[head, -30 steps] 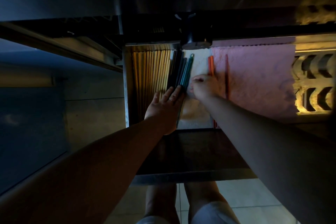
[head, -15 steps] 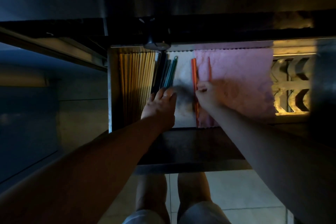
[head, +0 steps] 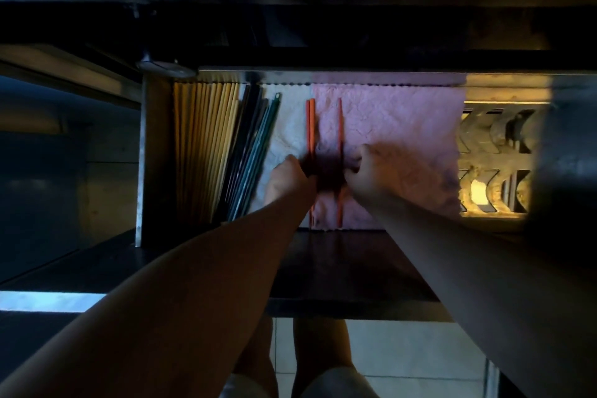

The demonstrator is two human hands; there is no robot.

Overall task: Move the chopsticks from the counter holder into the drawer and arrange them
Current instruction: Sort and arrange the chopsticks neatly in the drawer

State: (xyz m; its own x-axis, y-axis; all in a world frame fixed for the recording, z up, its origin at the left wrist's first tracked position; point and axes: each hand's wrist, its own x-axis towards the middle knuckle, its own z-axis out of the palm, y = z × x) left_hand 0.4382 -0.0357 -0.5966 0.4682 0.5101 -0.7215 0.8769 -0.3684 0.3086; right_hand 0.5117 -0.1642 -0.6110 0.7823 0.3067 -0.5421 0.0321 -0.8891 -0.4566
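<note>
Drawer (head: 142, 155) open, with orange chopsticks (head: 310, 126) lying on its pink cloth (head: 403, 126).
The left hand (head: 289, 178) is at a pair of them and the right hand (head: 363, 171) at the single stick (head: 340, 121) beside; both hands have curled fingers, but shadow hides whether they pinch anything.

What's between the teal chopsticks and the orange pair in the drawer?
Only bare white liner at the far end; nearer, the left hand covers that strip, in the head view.
</note>
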